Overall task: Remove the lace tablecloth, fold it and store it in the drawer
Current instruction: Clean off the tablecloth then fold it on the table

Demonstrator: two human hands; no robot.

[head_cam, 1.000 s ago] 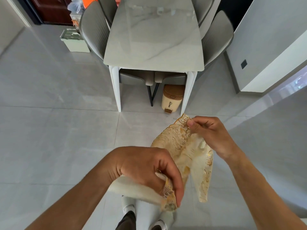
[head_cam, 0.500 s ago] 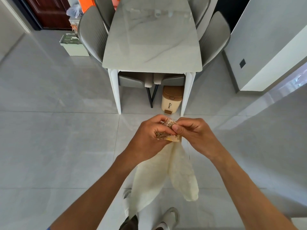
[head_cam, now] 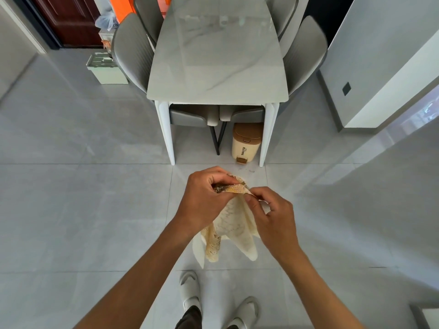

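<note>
The person stands on the grey tiled floor (head_cam: 83,210), facing the short near edge of a marble-topped table (head_cam: 218,67). Both hands are raised in front of the body, well short of the table. The left hand (head_cam: 204,200) is curled closed, its fingers pinching the gathered top edge of the lace tablecloth (head_cam: 232,229). The right hand (head_cam: 273,217) is just beside it, thumb and forefinger closed on the same bunched edge, the other fingers loosely curled. The cloth hangs down between the two wrists in soft cream folds, with a strip of gold lace trim on its left side; its lower end hangs free above the floor, over the person's pale slippers (head_cam: 190,290). Grey chairs (head_cam: 133,53) are pushed in along both long sides of the table. A small cream bin (head_cam: 245,143) with a brown lid stands under the table beside its near right leg.
</note>
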